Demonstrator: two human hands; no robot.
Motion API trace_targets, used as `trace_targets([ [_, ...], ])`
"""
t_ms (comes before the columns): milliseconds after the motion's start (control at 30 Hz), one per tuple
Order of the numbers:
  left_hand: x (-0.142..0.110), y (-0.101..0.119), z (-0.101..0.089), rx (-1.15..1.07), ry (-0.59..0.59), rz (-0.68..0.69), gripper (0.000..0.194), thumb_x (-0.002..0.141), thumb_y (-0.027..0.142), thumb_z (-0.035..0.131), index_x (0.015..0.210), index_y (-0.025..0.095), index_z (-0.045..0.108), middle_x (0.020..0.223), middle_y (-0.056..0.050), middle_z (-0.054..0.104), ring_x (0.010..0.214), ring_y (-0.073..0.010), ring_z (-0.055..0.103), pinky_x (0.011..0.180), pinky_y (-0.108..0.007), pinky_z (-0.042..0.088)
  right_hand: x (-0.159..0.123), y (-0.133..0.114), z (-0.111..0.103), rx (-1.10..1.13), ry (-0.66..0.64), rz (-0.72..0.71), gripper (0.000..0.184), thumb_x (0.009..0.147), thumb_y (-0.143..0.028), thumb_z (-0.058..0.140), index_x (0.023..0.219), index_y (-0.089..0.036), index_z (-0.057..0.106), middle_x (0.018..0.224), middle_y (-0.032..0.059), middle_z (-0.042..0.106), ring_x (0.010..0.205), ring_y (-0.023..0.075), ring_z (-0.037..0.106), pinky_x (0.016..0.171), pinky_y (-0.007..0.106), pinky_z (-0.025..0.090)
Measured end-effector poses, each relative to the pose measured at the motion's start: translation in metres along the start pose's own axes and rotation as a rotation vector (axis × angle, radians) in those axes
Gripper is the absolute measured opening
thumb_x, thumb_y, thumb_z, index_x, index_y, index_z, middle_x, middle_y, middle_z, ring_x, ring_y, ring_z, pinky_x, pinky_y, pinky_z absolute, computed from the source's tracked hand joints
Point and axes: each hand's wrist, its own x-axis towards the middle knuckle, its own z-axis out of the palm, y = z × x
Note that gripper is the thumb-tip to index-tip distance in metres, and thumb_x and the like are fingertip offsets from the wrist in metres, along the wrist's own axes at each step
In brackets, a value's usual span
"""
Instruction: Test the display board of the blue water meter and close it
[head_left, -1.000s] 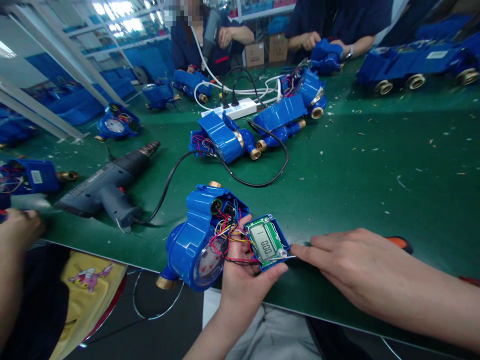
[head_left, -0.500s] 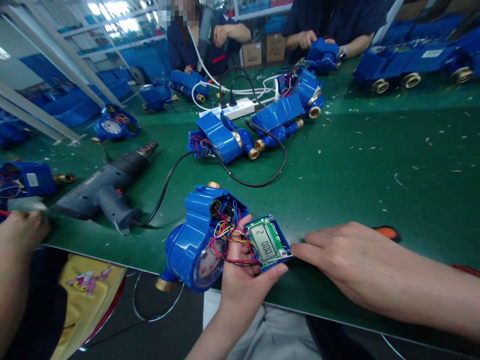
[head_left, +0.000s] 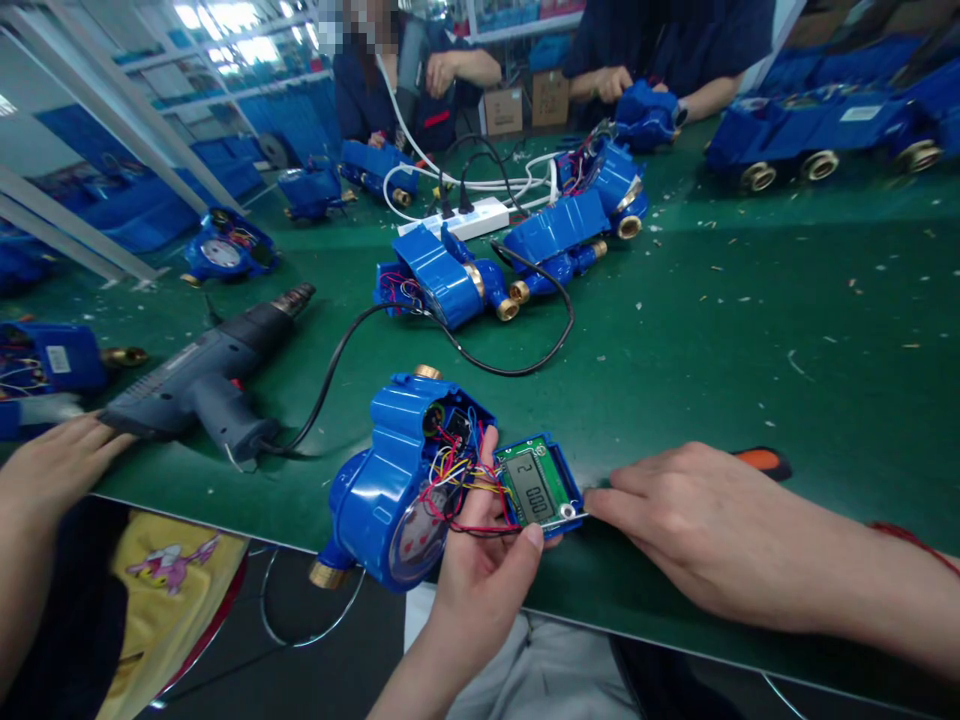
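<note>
An opened blue water meter (head_left: 390, 480) rests on the near edge of the green table (head_left: 750, 330), with coloured wires running to a small green display board (head_left: 534, 485) in a blue frame. My left hand (head_left: 480, 575) is closed on the board from below, thumb beside the wires. My right hand (head_left: 697, 535) lies on the table to the right. Its pinched fingertips press something thin, which I cannot make out, against the board's right corner. An orange-handled tool (head_left: 765, 461) lies just behind my right hand.
A grey corded power tool (head_left: 206, 375) lies left on the table, a neighbour's hand (head_left: 52, 465) beside it. Several more blue meters (head_left: 480, 270) and a white power strip (head_left: 465, 216) sit mid-table. Two other people work at the far side.
My left thumb has slid from under the board's right corner toward its lower left edge. The neighbour's hand at left has opened and reached toward the grey tool. The display digit changed earlier.
</note>
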Motion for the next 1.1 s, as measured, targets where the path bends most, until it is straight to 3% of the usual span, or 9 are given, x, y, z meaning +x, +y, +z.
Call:
trace_targets([
  [233, 0.001, -0.002, -0.004, -0.043, -0.028, -0.01, 0.094, 0.079, 0.028, 0.072, 0.151, 0.031, 0.012, 0.112, -0.005, 0.068, 0.093, -0.0177, 0.067, 0.076, -0.023, 0.058, 0.005, 0.002, -0.004, 0.002, -0.056, 0.002, 0.012, 0.084, -0.009, 0.051, 0.087, -0.02, 0.055, 0.069, 0.0, 0.056, 0.06, 0.0192, 0.054, 0.054, 0.031, 0.022],
  [467, 0.0, -0.004, -0.009, -0.102, -0.049, 0.005, 0.09, 0.078, 0.025, 0.072, 0.149, 0.037, 0.018, 0.116, -0.002, 0.067, 0.095, -0.0171, 0.066, 0.083, -0.025, 0.058, -0.001, 0.007, -0.003, 0.074, -0.037, 0.015, 0.016, 0.086, -0.008, 0.05, 0.094, -0.021, 0.056, 0.074, -0.0002, 0.055, 0.064, 0.0186, 0.054, 0.056, 0.031, 0.025],
  [700, 0.002, -0.009, -0.012, -0.073, -0.076, 0.059, 0.085, 0.08, 0.024, 0.071, 0.149, 0.035, 0.021, 0.122, -0.007, 0.065, 0.096, -0.0206, 0.067, 0.078, -0.026, 0.06, -0.01, 0.008, 0.004, 0.138, 0.047, 0.029, 0.029, 0.084, -0.004, 0.049, 0.106, -0.022, 0.055, 0.078, -0.0012, 0.057, 0.065, 0.0166, 0.055, 0.057, 0.03, 0.026],
  [867, 0.005, -0.012, -0.011, -0.154, -0.17, 0.144, 0.089, 0.081, 0.009, 0.068, 0.148, 0.037, 0.018, 0.12, -0.003, 0.067, 0.095, -0.0134, 0.068, 0.085, -0.019, 0.056, -0.01, 0.001, 0.007, 0.019, 0.143, 0.014, 0.031, 0.08, -0.005, 0.054, 0.106, -0.022, 0.056, 0.071, -0.0016, 0.054, 0.055, 0.0186, 0.05, 0.051, 0.032, 0.019],
  [1100, 0.005, -0.005, -0.007, -0.173, -0.181, 0.1, 0.092, 0.08, 0.005, 0.069, 0.147, 0.041, 0.018, 0.109, 0.003, 0.07, 0.099, -0.0105, 0.067, 0.088, -0.015, 0.053, -0.007, -0.006, 0.006, 0.024, 0.158, 0.015, 0.029, 0.077, -0.003, 0.056, 0.099, -0.022, 0.057, 0.068, -0.0019, 0.054, 0.052, 0.019, 0.05, 0.049, 0.032, 0.016],
])
